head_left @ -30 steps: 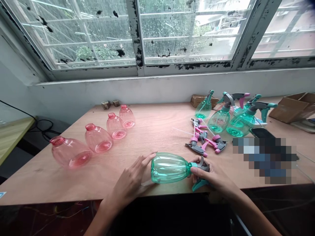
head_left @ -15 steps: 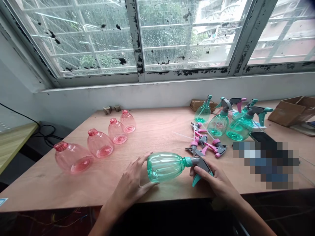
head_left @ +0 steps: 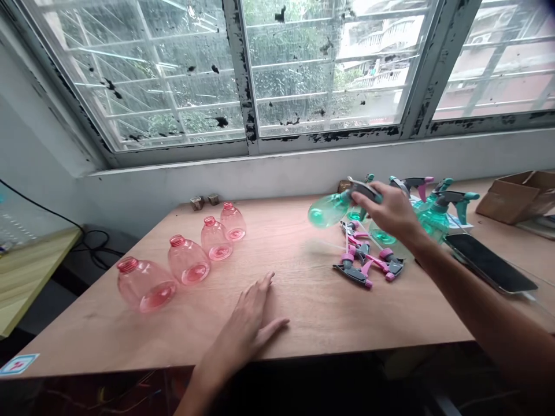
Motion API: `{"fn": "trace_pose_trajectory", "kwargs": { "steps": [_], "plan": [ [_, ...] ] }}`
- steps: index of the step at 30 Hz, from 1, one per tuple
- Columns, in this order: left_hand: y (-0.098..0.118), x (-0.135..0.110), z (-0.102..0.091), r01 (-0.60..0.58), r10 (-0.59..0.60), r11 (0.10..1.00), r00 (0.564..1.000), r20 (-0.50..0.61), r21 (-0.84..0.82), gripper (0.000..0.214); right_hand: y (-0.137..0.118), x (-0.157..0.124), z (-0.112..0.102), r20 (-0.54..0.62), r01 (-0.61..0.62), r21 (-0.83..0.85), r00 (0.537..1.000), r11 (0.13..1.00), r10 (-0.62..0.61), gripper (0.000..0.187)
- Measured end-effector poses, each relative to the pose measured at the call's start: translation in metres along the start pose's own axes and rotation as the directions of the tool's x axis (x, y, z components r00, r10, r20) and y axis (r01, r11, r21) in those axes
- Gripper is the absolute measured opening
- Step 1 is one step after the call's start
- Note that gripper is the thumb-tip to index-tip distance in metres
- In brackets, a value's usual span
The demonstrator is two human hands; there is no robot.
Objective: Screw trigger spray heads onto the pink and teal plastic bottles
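Note:
My right hand (head_left: 388, 211) grips a green spray bottle (head_left: 328, 210) by its grey trigger head, holding it tilted above the back of the table. Below it lie several loose pink-and-grey spray heads (head_left: 358, 274) with thin tubes. My left hand (head_left: 249, 318) rests on the wood with fingers stretched and thumb apart, holding nothing. Left of that hand, several clear pink bottles (head_left: 188, 263) without heads stand in a slanting row. Fitted green spray bottles (head_left: 435, 219) stand beyond my right forearm, partly hidden by it.
A black phone (head_left: 492, 263) lies at the right, near an open cardboard box (head_left: 514, 196). Two small blocks (head_left: 197, 203) sit at the back left of the wooden table (head_left: 295, 335). A windowed wall borders the back; a cable (head_left: 93, 234) hangs at left.
My right hand has lifted the green spray bottle and carried it away toward the back. My left hand no longer cups the bottle's base and lies flat on the table.

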State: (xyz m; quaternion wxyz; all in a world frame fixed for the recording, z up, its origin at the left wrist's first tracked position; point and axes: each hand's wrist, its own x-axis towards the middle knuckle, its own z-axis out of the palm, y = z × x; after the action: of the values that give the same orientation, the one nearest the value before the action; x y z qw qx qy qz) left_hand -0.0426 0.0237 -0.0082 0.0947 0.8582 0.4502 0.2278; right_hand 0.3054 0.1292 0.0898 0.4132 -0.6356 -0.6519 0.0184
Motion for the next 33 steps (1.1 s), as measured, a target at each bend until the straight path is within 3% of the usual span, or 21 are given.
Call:
{"fn": "trace_pose_trajectory", "kwargs": {
  "steps": [1, 2, 6, 11, 19, 23, 27, 30, 33],
  "plan": [
    [0.0, 0.0, 0.0, 0.001, -0.001, 1.0, 1.0, 0.002, 0.012, 0.078, 0.0, 0.025, 0.005, -0.004, -0.04, -0.169, 0.999, 0.985, 0.04, 0.033],
    [0.001, 0.0, -0.001, 0.006, -0.006, 1.0, 1.0, 0.006, 0.015, 0.076, 0.0, 0.048, 0.012, -0.016, -0.082, -0.234, 0.997, 0.969, 0.08, 0.033],
    [0.001, 0.0, -0.002, 0.02, -0.02, 1.0, 1.0, 0.01, 0.012, 0.069, 0.006, 0.109, 0.046, -0.029, -0.181, -0.342, 0.983, 0.922, 0.182, 0.035],
    [0.001, 0.0, -0.002, 0.024, -0.024, 1.0, 0.999, 0.024, 0.016, 0.066, 0.024, 0.132, 0.077, -0.019, -0.273, -0.397, 0.957, 0.876, 0.29, 0.03],
    [0.0, 0.002, -0.001, 0.033, -0.034, 0.999, 0.999, 0.036, 0.028, 0.06, 0.031, 0.149, 0.08, -0.062, -0.313, -0.413, 0.946, 0.855, 0.317, 0.033],
    [-0.001, 0.002, -0.001, 0.019, -0.02, 0.999, 0.999, 0.032, 0.038, 0.06, 0.024, 0.143, 0.076, -0.071, -0.274, -0.415, 0.961, 0.868, 0.269, 0.054],
    [-0.007, 0.001, 0.001, 0.001, -0.001, 0.999, 1.0, -0.007, 0.051, 0.066, 0.009, 0.117, 0.061, -0.074, -0.168, -0.431, 0.986, 0.887, 0.151, 0.077],
    [-0.009, 0.001, 0.006, -0.016, 0.02, 0.997, 0.998, -0.052, 0.072, 0.068, 0.0, 0.074, 0.046, -0.068, -0.042, -0.43, 0.998, 0.902, 0.014, 0.075],
    [-0.007, 0.001, 0.009, -0.04, 0.051, 0.993, 0.994, -0.102, 0.108, 0.067, -0.001, 0.009, 0.037, 0.046, 0.173, -0.377, 0.985, 0.91, -0.168, 0.054]
  ]
}}
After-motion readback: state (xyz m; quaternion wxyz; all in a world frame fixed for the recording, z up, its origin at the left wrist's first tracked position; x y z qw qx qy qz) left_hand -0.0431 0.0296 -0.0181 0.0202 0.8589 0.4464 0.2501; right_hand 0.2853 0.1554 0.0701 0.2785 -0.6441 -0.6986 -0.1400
